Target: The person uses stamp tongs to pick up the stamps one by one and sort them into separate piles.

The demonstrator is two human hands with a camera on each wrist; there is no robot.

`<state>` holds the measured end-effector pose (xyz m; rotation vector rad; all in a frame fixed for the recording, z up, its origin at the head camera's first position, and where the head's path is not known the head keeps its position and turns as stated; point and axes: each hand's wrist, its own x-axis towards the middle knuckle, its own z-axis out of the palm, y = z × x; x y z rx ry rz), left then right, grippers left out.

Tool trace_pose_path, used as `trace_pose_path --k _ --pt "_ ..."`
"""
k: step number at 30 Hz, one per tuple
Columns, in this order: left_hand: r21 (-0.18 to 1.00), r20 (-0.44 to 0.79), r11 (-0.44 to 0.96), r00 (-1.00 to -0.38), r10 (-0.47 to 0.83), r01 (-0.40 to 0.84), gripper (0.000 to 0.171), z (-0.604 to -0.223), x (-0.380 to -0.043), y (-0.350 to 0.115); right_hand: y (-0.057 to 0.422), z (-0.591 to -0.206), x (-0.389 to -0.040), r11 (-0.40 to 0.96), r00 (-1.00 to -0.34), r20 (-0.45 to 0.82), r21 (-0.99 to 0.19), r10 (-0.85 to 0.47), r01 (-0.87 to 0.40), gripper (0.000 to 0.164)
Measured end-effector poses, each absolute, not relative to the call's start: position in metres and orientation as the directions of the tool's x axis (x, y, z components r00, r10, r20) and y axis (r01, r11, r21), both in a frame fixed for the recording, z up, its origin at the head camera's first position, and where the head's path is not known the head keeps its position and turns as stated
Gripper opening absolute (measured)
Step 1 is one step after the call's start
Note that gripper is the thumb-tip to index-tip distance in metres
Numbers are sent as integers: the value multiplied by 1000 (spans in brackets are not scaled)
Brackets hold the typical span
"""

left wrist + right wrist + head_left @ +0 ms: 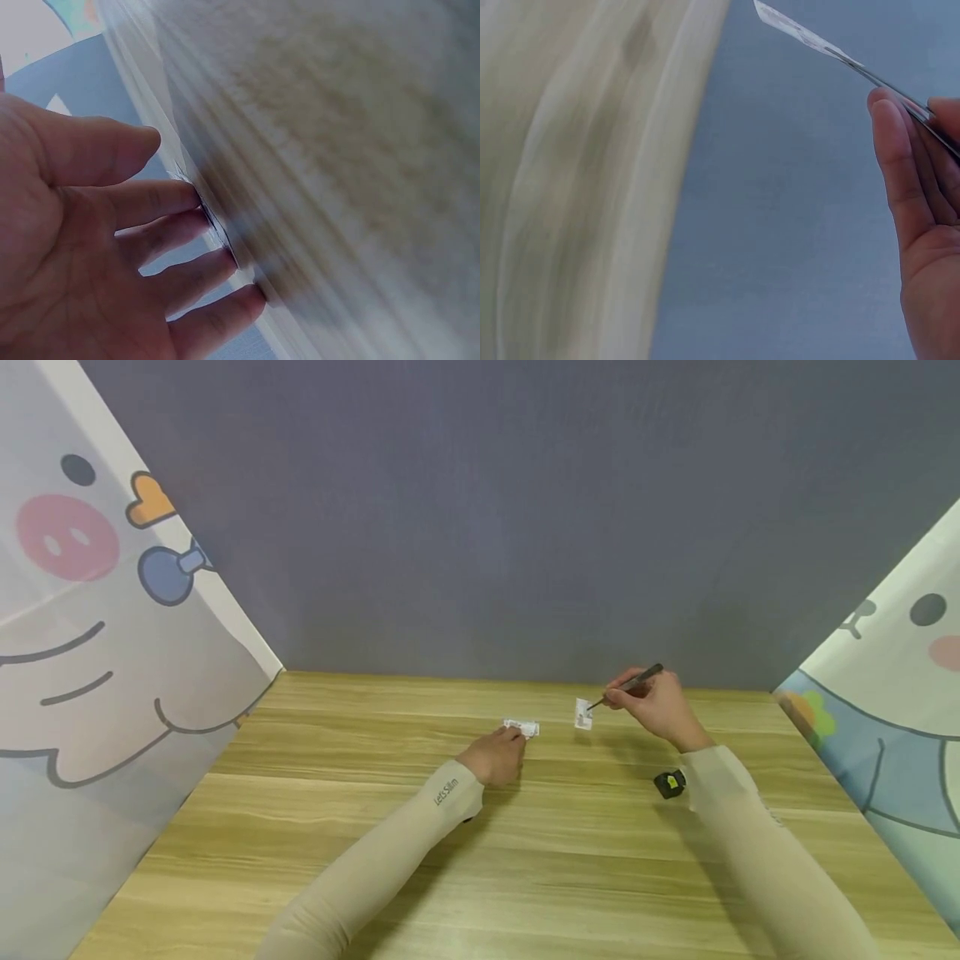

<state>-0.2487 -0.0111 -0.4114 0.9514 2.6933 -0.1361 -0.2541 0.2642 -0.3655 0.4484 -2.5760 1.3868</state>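
Note:
My right hand [660,706] holds slim dark tweezers [636,680] between thumb and fingers. Their tips pinch a small white printed slip [583,714], which the right wrist view shows raised in front of the grey wall. Farther left, my left hand [495,756] reaches to a few similar white slips [522,727] lying on the wooden table. Its fingertips [217,262] rest at the slips, fingers nearly straight and the thumb [112,150] held apart from them. Part of these slips is hidden behind the fingers.
The wood-grain table [570,877] ends at a plain grey wall [480,527] behind the hands. Cartoon-printed panels [90,677] stand along both sides. A black device [670,783] with a yellow-green mark shows beside the right cuff.

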Motion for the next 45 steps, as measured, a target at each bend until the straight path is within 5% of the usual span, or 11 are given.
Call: trace_pose_path --k 12,31,45 --pt "-16 -300 759 -727 617 651 48 -412 -247 -12 288 -396 -265 592 -975 150 -775 -166 -220 15" --pt "-1 -288 757 -725 625 653 49 -411 -249 -12 298 -408 -267 751 -982 178 -640 -59 -162 12" --pt "34 -290 774 -735 613 632 49 -411 -251 -12 272 -394 -265 669 -943 297 -673 -147 -316 13"
